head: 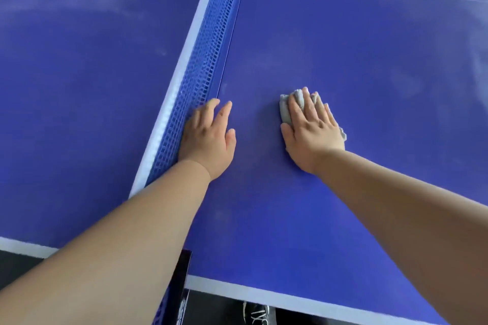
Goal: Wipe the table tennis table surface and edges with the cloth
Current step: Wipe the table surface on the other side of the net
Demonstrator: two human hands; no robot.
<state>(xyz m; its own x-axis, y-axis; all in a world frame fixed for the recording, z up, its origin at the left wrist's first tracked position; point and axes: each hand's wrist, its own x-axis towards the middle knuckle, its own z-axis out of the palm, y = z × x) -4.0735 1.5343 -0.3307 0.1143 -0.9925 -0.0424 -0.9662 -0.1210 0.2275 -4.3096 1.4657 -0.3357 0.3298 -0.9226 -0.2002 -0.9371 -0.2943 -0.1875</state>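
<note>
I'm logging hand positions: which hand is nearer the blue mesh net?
Left. The left hand rests flat beside the blue mesh net; the right hand presses the grey cloth farther right.

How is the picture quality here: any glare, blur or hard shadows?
Head view: light is soft and even, only faint shadows beside the left hand and the right hand pressing the cloth; head view: pale hazy patches on the table at upper left and far right, glare or smears, cannot tell; head view: the net mesh looks slightly blurred.
</note>
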